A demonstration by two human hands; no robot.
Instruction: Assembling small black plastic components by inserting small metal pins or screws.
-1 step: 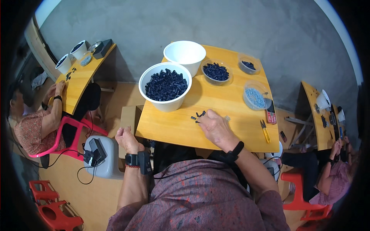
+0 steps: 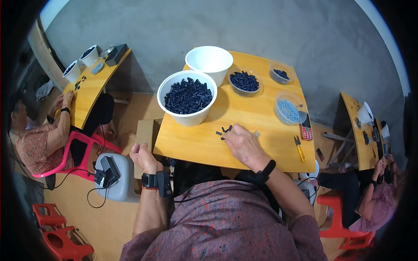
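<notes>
My left hand (image 2: 145, 157) is raised off the table's near left corner, its fingers curled closed; whatever may be inside is hidden. On the wooden table (image 2: 196, 145), my right hand (image 2: 244, 142) rests with bent fingers pressed together, and I cannot see what they hold. At its fingertips lies a small scatter of short dark tubular pieces (image 2: 224, 130). Some tiny pale bits (image 2: 257, 134) sit just right of that hand. Beyond my hands, a white bucket (image 2: 188, 118) is filled with similar dark pieces (image 2: 188, 95).
Behind the full bucket stands another white bucket (image 2: 209, 58). Clear tubs hold dark pieces (image 2: 244, 81), more dark pieces (image 2: 281, 74) and small light-blue parts (image 2: 288, 109). A red phone (image 2: 306, 130) and yellow-handled snips (image 2: 300, 149) lie at right. Co-workers sit at side tables.
</notes>
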